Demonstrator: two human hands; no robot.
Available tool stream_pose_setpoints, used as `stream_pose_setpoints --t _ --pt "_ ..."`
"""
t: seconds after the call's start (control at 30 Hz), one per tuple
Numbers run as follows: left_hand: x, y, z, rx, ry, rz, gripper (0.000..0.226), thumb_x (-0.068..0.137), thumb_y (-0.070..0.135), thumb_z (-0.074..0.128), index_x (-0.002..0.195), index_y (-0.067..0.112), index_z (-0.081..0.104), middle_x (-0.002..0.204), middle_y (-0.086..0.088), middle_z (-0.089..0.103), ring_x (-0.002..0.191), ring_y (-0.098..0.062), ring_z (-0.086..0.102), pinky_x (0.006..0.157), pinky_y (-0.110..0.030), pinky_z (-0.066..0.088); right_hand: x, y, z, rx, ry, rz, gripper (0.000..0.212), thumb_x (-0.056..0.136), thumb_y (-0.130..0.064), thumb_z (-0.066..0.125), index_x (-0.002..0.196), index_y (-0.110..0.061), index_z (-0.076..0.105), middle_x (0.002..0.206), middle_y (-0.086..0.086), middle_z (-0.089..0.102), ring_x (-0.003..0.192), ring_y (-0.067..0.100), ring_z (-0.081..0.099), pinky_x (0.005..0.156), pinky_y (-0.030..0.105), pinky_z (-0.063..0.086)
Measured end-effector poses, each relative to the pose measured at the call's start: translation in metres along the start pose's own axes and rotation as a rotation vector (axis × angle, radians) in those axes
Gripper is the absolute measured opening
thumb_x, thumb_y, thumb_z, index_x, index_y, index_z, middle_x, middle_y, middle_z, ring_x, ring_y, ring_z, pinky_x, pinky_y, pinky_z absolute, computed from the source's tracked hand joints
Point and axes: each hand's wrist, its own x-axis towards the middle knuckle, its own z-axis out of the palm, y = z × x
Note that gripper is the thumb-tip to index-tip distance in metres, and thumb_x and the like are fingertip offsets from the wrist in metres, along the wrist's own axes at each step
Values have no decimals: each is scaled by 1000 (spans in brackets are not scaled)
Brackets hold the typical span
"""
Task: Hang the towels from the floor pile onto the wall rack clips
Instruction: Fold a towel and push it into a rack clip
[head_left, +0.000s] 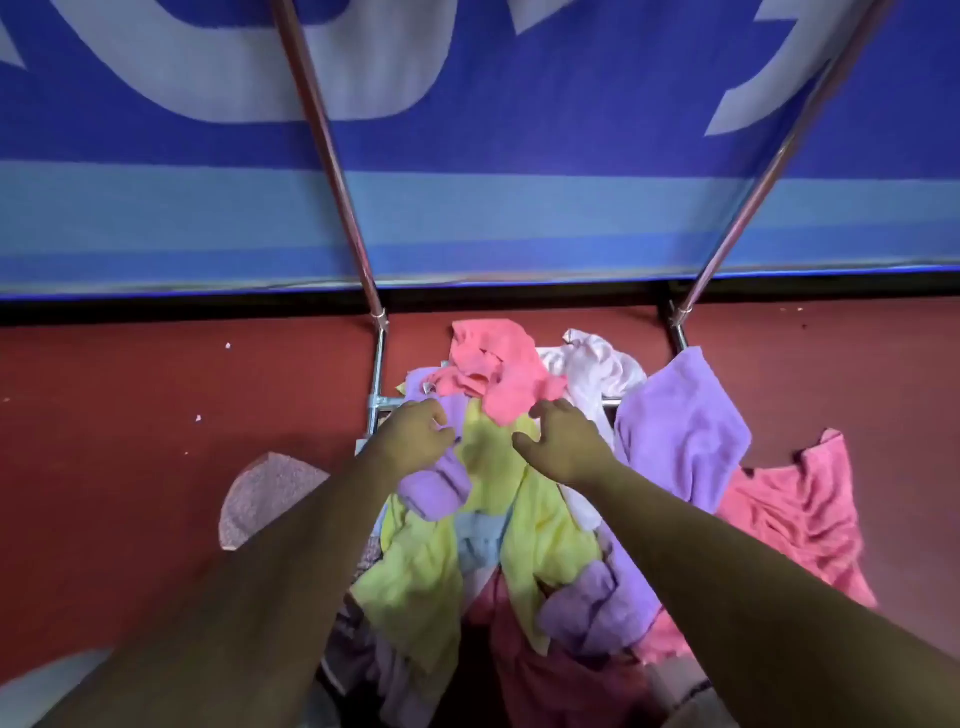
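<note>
Red floor (towel pile atop) beneath blue banner

Both arms extended, left hand curled, right hand spread

I see both arms reaching down over towel pile on red floor. Left grip curled round lilac towel. Right grip, fingers spread, above yellow towel; contact unclear. Pink towel behind. Rack legs in front of blue banner.
</note>
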Motion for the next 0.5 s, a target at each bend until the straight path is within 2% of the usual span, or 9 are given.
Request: stream_pose_setpoints --t 0.07,0.13,0.23,0.3,0.33,0.4,0.47,0.5 --pt "6 -17 19 54 -27 -42 17 87 13 63 100 1 65 103 -22 65 92 -31 59 78 -32 44 9 2 21 -8 -66 9 53 90 -42 60 130 -8 54 126 14 53 119 33 53 97 42 46" --pt "7 -36 35 138 -33 -95 34 88 15 64 115 -3 57 116 -23 55 107 -34 56 86 -34 42 16 3 41 -10 -135 7 56 90 -39 61 135 -8 50 129 13 51 120 33 52 97 42 46" --pt "20 -71 50 120 -7 -205 62 90 20 62 144 2 36 141 -24 38 125 -37 48 96 -39 44 35 -4 70 23 -161 -53 57 91 -30 61 139 -4 43 131 16 48 121 36 50 97 42 45" --pt "29 -89 60 56 -31 -215 67 92 16 58 152 9 29 147 -23 37 130 -36 46 100 -38 43 45 -15 84 32 -191 -103 48 95 -21 57 135 3 45 131 21 48 121 39 48 96 44 42" --pt "31 -93 65 27 -52 -197 63 93 13 56 151 11 33 145 -24 41 129 -37 47 100 -37 43 49 -21 94 41 -214 -116 43 96 -18 56 132 6 48 130 22 49 121 39 47 96 44 41" --pt "34 -103 76 -4 -44 -143 46 91 4 55 137 9 54 131 -22 57 122 -35 53 98 -35 42 55 -27 114 101 -256 -97 39 94 -14 58 126 8 55 128 23 54 120 39 49 97 40 39" --pt "37 -109 81 -20 22 -91 23 86 -2 57 103 4 73 101 -19 69 100 -33 59 90 -37 47 60 -27 130 195 -256 -30 34 93 -15 60 122 4 60 121 22 61 113 37 56 93 37 43" --pt "39 -111 80 -21 49 -69 17 83 -3 58 85 4 73 84 -17 69 88 -33 59 83 -38 49 63 -25 136 255 -227 -2 26 93 -14 60 114 0 65 113 20 66 106 36 60 87 36 45"
